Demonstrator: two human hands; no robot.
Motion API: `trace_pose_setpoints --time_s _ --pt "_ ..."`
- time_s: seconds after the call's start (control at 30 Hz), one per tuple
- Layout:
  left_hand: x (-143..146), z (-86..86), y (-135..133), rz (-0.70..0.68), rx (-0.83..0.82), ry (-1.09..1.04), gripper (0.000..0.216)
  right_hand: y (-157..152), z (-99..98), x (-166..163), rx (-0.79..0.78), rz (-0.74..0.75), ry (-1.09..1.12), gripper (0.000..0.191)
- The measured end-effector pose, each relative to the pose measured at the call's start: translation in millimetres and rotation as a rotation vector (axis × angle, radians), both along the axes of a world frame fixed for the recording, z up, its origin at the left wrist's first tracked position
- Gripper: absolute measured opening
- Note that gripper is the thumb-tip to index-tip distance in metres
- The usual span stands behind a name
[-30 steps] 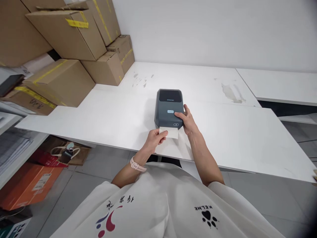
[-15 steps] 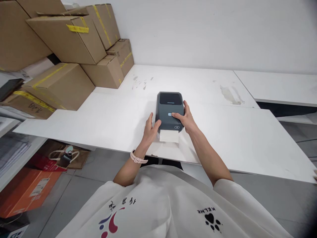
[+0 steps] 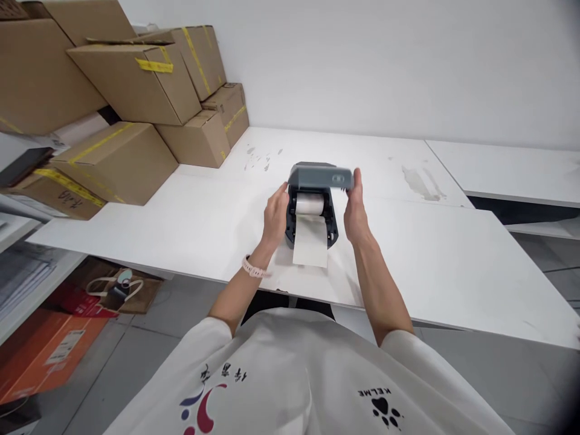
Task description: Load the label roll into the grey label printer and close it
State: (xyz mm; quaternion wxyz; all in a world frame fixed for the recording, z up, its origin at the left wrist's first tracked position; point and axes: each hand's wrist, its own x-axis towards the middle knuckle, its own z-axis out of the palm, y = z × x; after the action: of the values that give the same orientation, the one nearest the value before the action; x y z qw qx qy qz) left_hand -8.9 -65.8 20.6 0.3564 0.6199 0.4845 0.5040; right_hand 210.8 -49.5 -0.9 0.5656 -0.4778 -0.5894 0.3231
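A dark grey label printer (image 3: 333,228) stands on the white table with its lid (image 3: 317,177) tilted up. Inside lies a white label roll (image 3: 310,204), and a strip of label paper (image 3: 310,243) hangs out over the front edge. My left hand (image 3: 275,216) is at the printer's left side, its fingertips on the lid's left corner. On the other side, my right hand (image 3: 357,212) grips the lid's right edge, fingers pointing up. The lid covers part of the right fingertips.
Cardboard boxes (image 3: 131,81) with yellow tape are stacked at the table's left end. The white table (image 3: 408,254) has peeled patches towards the wall. Below on the left are an orange box (image 3: 54,350) and a paper bag (image 3: 140,293) on the floor.
The printer's lid has swung up from shut, baring the label roll. Both hands have moved from the printer's front sides up to the lid; the right thumb has left the top button.
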Motion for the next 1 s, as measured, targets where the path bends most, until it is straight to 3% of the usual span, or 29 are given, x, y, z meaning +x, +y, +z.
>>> trace_pose_setpoints --time_s 0.13,0.23,0.33,0.43,0.5,0.57,0.63,0.73,0.9,1.0 --pt "4.3 5.4 37.8 0.156 -0.162 0.455 0.059 56.6 30.1 10.3 0.054 0.017 -0.132 0.094" --pt "2.8 0.3 50.8 0.063 -0.387 0.675 0.059 77.9 47.7 10.9 0.07 -0.012 -0.235 0.103" --pt "2.8 -3.8 53.5 -0.008 -0.456 0.696 0.045 71.6 65.1 3.8 0.126 -0.184 -0.412 0.106" --pt "6.2 -4.2 52.8 0.009 -0.412 0.776 0.038 51.8 76.7 -8.6 0.257 -0.316 -0.572 0.086" --pt "8.6 -4.3 52.7 0.021 -0.379 0.841 0.035 43.1 76.1 -17.4 0.288 -0.209 -0.661 0.064" --pt "9.9 -5.3 53.2 0.026 -0.362 0.869 0.034 42.6 68.0 -25.6 0.197 0.009 -0.8 0.049" --pt "9.9 -7.1 53.9 0.03 -0.359 0.867 0.034 49.0 55.2 -33.1 0.015 0.2 -0.984 0.049" --pt "8.9 -9.4 54.3 0.032 -0.371 0.848 0.035 62.4 37.2 -42.8 -0.18 0.297 -1.147 0.067" --pt "7.0 -10.4 53.8 0.031 -0.378 0.818 0.037 63.6 37.0 -39.0 -0.178 0.316 -1.082 0.081" --pt "5.9 -12.4 54.3 0.027 -0.387 0.794 0.037 45.0 52.3 -14.1 -0.134 0.409 -0.778 0.087"
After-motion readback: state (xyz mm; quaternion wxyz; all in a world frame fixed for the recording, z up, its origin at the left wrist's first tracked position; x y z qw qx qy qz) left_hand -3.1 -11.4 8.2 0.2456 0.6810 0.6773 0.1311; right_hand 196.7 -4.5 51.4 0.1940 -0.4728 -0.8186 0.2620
